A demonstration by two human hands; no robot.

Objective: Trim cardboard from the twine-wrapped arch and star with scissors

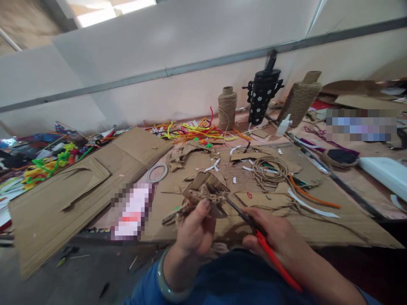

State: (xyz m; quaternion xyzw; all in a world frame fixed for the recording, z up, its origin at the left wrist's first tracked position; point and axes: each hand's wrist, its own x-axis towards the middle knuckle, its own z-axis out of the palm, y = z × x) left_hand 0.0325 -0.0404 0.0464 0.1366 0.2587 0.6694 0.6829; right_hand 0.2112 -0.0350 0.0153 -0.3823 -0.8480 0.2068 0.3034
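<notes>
My left hand (197, 228) is closed on a cardboard piece (199, 182) with rough twine wound and bunched on it, held above the cardboard sheet on the table. The thumb presses on the twine. My right hand (273, 233) grips red-handled pliers (265, 245) with long, thin dark jaws. Their tip meets the right side of the twine-covered piece; whether the jaws are closed on a strand I cannot tell. Behind my hands, a coil of twine (270, 168) lies on the sheet, and a curved twine-covered piece (187, 153) rests farther back.
Two twine spools (227, 108) (299, 99), a black flowered holder (262, 97) and a small white bottle (284, 126) stand at the back. Colourful pipe cleaners (193, 129) lie along the wall. A tape ring (157, 173) and folded cardboard (79, 186) are at left.
</notes>
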